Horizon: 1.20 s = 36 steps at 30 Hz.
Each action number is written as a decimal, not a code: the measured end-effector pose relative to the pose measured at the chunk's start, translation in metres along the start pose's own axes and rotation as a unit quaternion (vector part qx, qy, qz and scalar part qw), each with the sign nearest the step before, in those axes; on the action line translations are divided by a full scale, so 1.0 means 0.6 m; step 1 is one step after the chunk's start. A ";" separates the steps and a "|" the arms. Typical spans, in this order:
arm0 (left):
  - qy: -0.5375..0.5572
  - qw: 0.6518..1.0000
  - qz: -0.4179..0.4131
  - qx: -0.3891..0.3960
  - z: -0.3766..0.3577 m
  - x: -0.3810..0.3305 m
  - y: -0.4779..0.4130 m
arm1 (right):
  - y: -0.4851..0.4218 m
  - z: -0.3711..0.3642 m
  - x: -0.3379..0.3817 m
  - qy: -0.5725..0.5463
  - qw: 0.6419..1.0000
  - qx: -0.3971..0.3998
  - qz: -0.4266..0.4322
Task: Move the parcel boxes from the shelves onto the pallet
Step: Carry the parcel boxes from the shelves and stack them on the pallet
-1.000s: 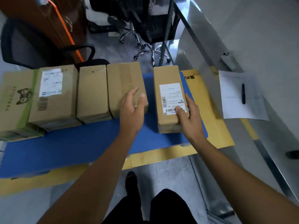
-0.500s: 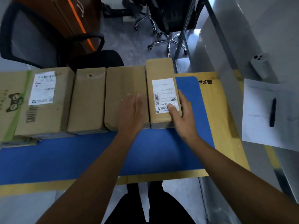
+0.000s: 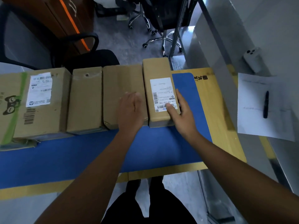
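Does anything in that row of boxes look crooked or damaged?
The labelled box gripped by the right hand juts farther back than its neighbours. The green-striped box at far left looks crumpled along its bottom edge.

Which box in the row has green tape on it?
The leftmost box, cut by the frame edge: a green stripe runs down it beside a printed cat face. The other four show none.
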<state>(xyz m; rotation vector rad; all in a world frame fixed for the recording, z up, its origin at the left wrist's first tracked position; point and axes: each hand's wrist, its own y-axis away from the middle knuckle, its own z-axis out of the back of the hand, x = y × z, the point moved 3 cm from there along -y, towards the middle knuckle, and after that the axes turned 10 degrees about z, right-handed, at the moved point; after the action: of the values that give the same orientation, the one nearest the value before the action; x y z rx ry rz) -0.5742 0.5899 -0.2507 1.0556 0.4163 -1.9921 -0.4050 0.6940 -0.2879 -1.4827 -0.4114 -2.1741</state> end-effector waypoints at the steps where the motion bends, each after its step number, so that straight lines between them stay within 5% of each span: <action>1: 0.005 1.000 0.001 0.006 0.002 -0.002 -0.001 | 0.001 0.003 0.005 0.000 1.000 0.010 -0.005; 5: 0.051 0.998 0.014 0.021 0.012 -0.004 0.002 | 0.024 0.014 0.031 0.002 0.999 0.007 -0.037; 10: 0.119 0.982 -0.130 0.067 0.008 -0.024 0.065 | 0.122 0.026 0.046 0.021 0.995 -0.087 -0.051; 19: 0.084 0.916 -0.228 0.318 -0.077 -0.073 0.294 | 0.437 0.148 0.044 0.099 0.944 -0.291 -0.123; 26: 0.016 0.803 -0.306 0.511 -0.147 -0.087 0.584 | 0.798 0.207 0.031 0.129 0.845 -0.471 -0.216; 36: -0.032 0.635 -0.397 0.662 -0.150 -0.049 1.158 | 1.362 0.224 0.056 0.131 0.701 -0.641 -0.285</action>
<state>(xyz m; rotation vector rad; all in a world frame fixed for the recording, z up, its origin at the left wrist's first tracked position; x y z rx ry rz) 0.0322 0.2385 -0.2223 1.8034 -1.0689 -3.1759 0.1301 0.0641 -0.2216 -1.6414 1.1931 -3.3733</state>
